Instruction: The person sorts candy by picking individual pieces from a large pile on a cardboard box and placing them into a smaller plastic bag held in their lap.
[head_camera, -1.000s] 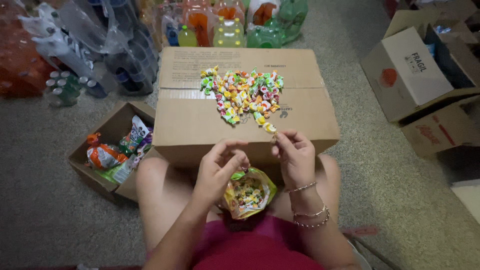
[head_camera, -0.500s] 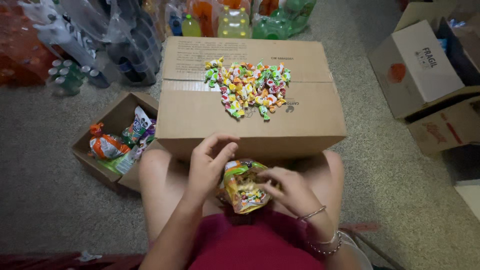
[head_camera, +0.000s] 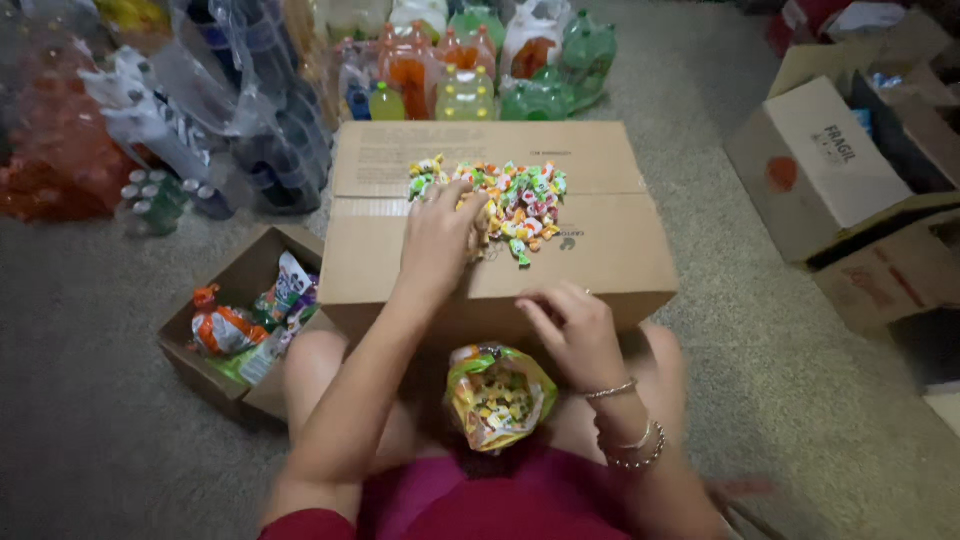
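Nearest, an open candy bag (head_camera: 498, 396) with yellow and green print sits in the person's lap, its mouth facing up and full of small wrapped sweets. Just above it, the right hand (head_camera: 568, 328) hovers at the near edge of a closed cardboard box (head_camera: 610, 250), fingers loosely curled and holding nothing that can be seen; 3 bracelets circle its wrist. The left hand (head_camera: 440, 235) reaches farther across the box top, fingers bent down onto the near side of a pile of wrapped candies (head_camera: 515, 200); whether it grips any cannot be told. To the left on the carpet, a small open box (head_camera: 215, 360) holds filled snack bags. Beyond the big box stand soda bottles (head_camera: 470, 80) in plastic wrap, and more cartons (head_camera: 825, 160) lie at right.
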